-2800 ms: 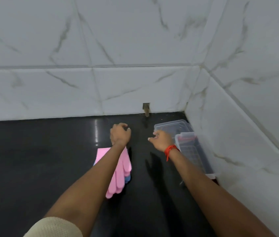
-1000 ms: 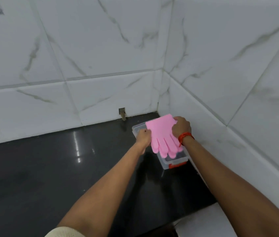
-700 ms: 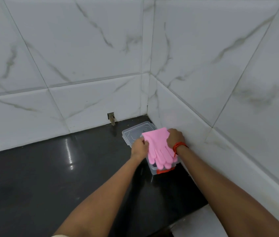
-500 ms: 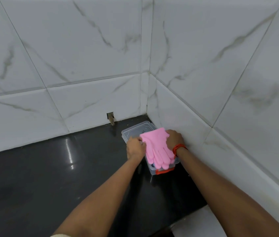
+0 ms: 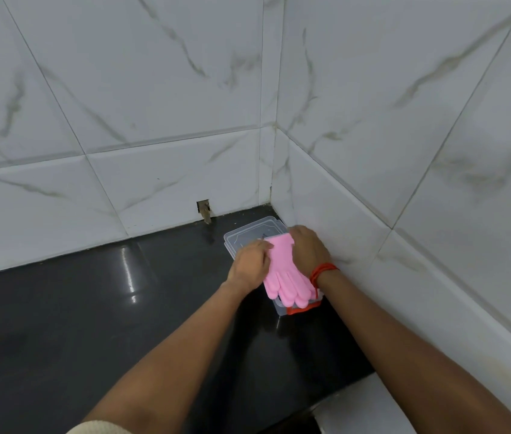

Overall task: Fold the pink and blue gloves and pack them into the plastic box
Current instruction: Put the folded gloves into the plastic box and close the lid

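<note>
The pink gloves [image 5: 283, 275] lie over the open clear plastic box [image 5: 281, 309], which has a red clasp at its near end and sits in the corner of the black counter. Their fingers point toward me and hang over the box's near rim. My left hand [image 5: 249, 266] grips the gloves' left edge. My right hand [image 5: 307, 249], with a red thread at the wrist, holds their right edge by the cuff. The blue gloves are hidden under the pink ones.
The box's clear lid [image 5: 249, 234] lies flat on the black counter [image 5: 91, 308] just behind the box. White marble-tiled walls [image 5: 373, 183] meet in the corner right beside the box. A small notch [image 5: 203, 209] shows at the back wall's base.
I lifted the gloves from the counter's middle, carried them right to the box and lowered them onto it. Both hands have come down with the gloves.
</note>
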